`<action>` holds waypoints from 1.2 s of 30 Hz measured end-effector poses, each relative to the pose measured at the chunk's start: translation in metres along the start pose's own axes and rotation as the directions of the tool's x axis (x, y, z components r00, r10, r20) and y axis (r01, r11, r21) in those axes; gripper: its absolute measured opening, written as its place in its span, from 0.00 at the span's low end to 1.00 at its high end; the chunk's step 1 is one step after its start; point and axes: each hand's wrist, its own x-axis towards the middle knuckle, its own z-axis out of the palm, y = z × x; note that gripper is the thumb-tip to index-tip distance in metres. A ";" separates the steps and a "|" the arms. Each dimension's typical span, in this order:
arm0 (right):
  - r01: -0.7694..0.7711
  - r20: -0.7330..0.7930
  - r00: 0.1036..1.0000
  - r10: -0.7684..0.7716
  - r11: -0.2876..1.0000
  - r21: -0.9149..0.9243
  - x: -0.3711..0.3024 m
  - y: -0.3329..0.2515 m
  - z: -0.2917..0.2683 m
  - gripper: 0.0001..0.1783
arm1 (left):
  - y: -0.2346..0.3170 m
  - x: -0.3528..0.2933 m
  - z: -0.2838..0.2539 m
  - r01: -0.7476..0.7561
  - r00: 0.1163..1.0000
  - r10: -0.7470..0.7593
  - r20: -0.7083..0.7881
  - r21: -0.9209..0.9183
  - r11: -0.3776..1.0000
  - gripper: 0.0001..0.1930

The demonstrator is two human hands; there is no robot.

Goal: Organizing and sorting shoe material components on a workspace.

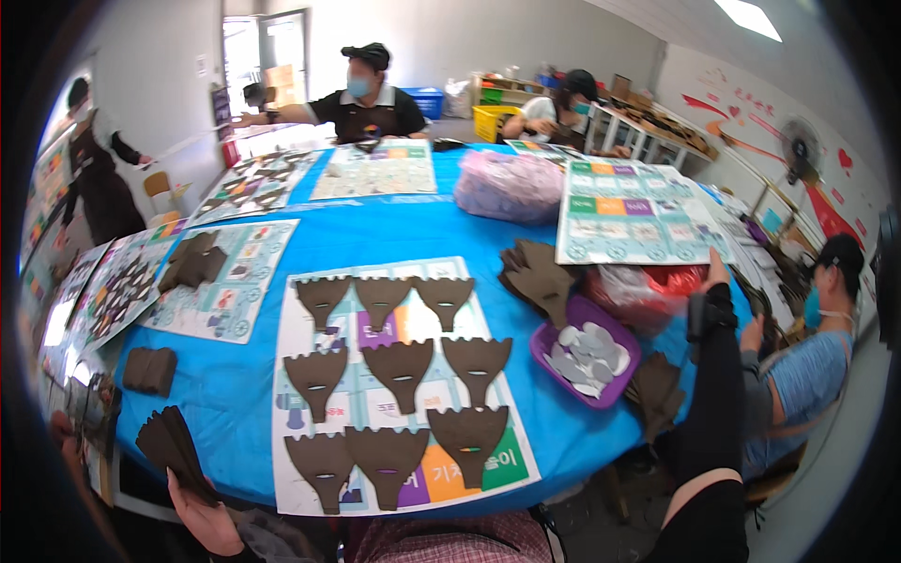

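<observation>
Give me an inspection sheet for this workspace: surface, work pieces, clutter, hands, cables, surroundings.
Surface: blue tablecloth, with a printed board on the near side.
Work pieces: nine brown fan-shaped pieces with slots, three rows of three on the board; pale discs in a purple basket.
Clutter: pink plastic bag and red bag beyond the basket.
Hands: left hand holds a brown stack; right hand is at the edge of printed sheets, grip unclear.
Cables: none clearly made out.
Surroundings: masked co-worker across the table; wall fan at right.
</observation>
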 end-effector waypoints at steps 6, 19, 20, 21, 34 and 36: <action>0.344 0.161 0.928 -0.335 0.938 -0.034 0.040 -0.051 0.002 0.14 | 0.018 0.004 -0.027 -0.084 0.992 0.078 -0.103 -0.056 0.995 0.12; 0.187 0.474 0.824 -0.310 0.939 0.290 -0.258 -0.123 -0.039 0.12 | 0.015 -0.003 0.029 -0.007 0.999 0.000 -0.041 -0.170 0.985 0.09; 0.132 0.489 0.839 -0.238 0.961 0.242 -0.308 -0.108 -0.019 0.09 | 0.015 -0.002 0.025 -0.015 1.000 0.019 0.021 -0.155 0.988 0.09; 0.024 0.502 0.853 -0.142 0.972 0.233 -0.312 -0.092 -0.032 0.10 | 0.013 0.002 0.021 0.012 0.999 -0.005 0.044 -0.170 0.985 0.10; -0.572 0.768 0.434 0.470 0.803 -0.168 -0.529 0.094 0.021 0.21 | 0.034 -0.010 -0.014 -0.013 1.000 0.020 0.022 -0.274 0.962 0.10; -0.576 0.750 0.361 0.554 0.765 -0.288 -0.524 0.102 0.014 0.23 | 0.035 -0.012 -0.019 -0.009 0.999 0.024 0.047 -0.306 0.952 0.09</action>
